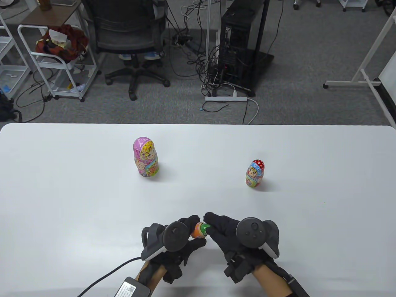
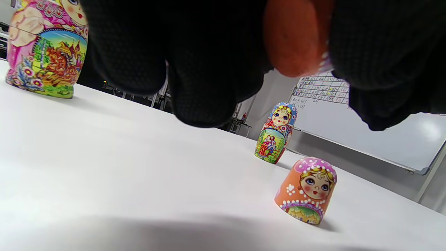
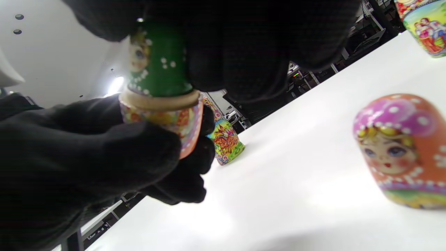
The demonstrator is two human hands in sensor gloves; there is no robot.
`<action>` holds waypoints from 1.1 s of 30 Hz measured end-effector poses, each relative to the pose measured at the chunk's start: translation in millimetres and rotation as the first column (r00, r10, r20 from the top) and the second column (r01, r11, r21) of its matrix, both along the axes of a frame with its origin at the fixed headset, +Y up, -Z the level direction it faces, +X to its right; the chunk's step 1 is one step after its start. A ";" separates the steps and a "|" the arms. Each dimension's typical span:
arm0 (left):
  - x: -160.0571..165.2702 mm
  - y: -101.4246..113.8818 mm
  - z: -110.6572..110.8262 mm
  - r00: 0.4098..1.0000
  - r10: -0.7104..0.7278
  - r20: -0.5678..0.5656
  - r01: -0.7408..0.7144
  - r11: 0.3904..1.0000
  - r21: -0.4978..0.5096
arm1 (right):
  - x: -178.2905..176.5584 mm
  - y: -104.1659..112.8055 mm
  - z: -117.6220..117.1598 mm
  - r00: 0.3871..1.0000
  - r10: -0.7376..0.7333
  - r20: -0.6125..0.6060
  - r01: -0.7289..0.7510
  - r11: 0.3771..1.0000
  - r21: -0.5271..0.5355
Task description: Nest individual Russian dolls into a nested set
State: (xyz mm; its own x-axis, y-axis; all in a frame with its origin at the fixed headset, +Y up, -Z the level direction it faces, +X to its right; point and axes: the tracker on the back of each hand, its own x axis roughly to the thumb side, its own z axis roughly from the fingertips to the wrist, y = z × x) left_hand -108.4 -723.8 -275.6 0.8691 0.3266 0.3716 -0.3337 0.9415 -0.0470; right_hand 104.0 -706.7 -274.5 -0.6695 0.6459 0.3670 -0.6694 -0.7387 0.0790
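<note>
My left hand (image 1: 192, 228) grips the orange bottom half of a doll (image 1: 196, 232), low over the table near its front edge. My right hand (image 1: 211, 225) holds a small green doll (image 1: 204, 229) that sits in that half. The right wrist view shows the green doll (image 3: 159, 59) inside the orange half's rim (image 3: 181, 122). The matching orange top half (image 2: 308, 190) stands on the table close by, also in the right wrist view (image 3: 400, 150); the table view hides it. A large pink doll (image 1: 145, 157) stands far left. A red-and-blue doll (image 1: 255, 174) stands far right.
The white table (image 1: 62, 201) ends at its far edge (image 1: 198, 124). Beyond it are an office chair (image 1: 130, 37) and a computer tower (image 1: 238, 46) on the floor. A cable and a grey box (image 1: 131, 287) lie at the front left by my left wrist.
</note>
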 end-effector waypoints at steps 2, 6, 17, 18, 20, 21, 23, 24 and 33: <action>-0.4 -0.3 -0.1 1.000 0.007 -0.002 -0.007 1.000 -0.005 | 0.1 -0.1 0.1 1.000 -0.004 -0.001 0.004 1.000 -0.001; -3.5 0.3 -1.1 1.000 0.011 -0.014 -0.011 1.000 0.001 | 3.5 1.5 0.0 1.000 -0.004 0.021 0.004 1.000 0.020; -18.0 -3.8 -9.3 0.997 0.027 -0.068 -0.028 0.999 -0.016 | 14.7 -20.5 -13.7 0.876 0.460 0.146 -0.445 0.886 -0.126; -18.4 -4.1 -9.5 0.997 0.029 -0.070 -0.030 0.999 -0.018 | 14.8 -24.7 -15.0 0.858 0.497 0.129 -0.478 0.865 -0.155; -18.7 -4.5 -10.4 0.997 0.028 -0.071 -0.029 0.999 -0.021 | 14.9 -36.0 -19.2 0.836 0.539 0.103 -0.511 0.833 -0.211; -18.9 -4.6 -10.7 0.997 0.024 -0.072 -0.025 0.999 -0.021 | 15.0 -38.6 -20.2 0.832 0.546 0.100 -0.516 0.827 -0.223; -19.2 -4.6 -10.6 0.997 0.020 -0.074 -0.022 1.000 -0.020 | 15.8 -45.0 -23.1 0.821 0.565 0.087 -0.529 0.808 -0.259; -19.2 -4.3 -10.5 0.997 0.020 -0.074 -0.022 1.000 -0.022 | 16.0 -46.5 -23.6 0.820 0.566 0.083 -0.529 0.806 -0.264; -18.2 -3.6 -10.4 0.998 -0.008 -0.069 0.007 1.000 -0.017 | 10.0 -55.0 -25.0 0.783 0.617 0.080 -0.582 0.771 -0.260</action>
